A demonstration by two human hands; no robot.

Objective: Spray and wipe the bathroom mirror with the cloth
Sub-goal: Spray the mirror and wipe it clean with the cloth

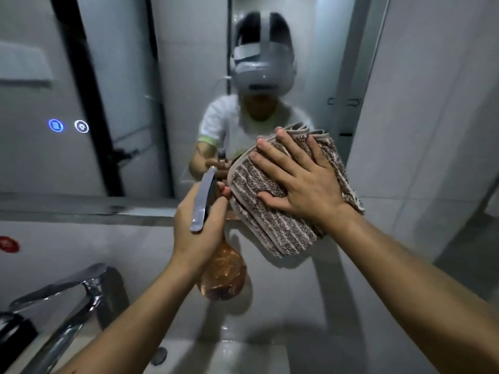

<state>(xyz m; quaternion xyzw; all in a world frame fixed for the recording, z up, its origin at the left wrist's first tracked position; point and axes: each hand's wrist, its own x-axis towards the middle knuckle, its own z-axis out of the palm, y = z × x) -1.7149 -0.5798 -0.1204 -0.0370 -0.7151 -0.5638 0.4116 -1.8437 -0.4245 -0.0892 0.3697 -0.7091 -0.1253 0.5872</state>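
Chrome faucet [67,292] near left, beside white sink basin [270,346]; dark oval fitting [158,356] in basin; red round sticker [9,244] far left; grey tiled wall [432,130] right

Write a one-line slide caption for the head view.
Right hand presses a folded striped cloth against the mirror while the left hand holds an amber spray bottle.

This is a bathroom in a home or hotel. A large wall mirror [129,76] with two glowing round touch icons [56,125] set into its glass hangs above a narrow grey ledge [81,209]. Below sits a white glossy ceramic basin [270,346] with a chrome single-lever faucet [67,295] and a round metal drain plug [159,356]. Large pale grey wall tiles [432,130] line the right side, and the mirror reflects a black-framed glass shower partition [89,103].
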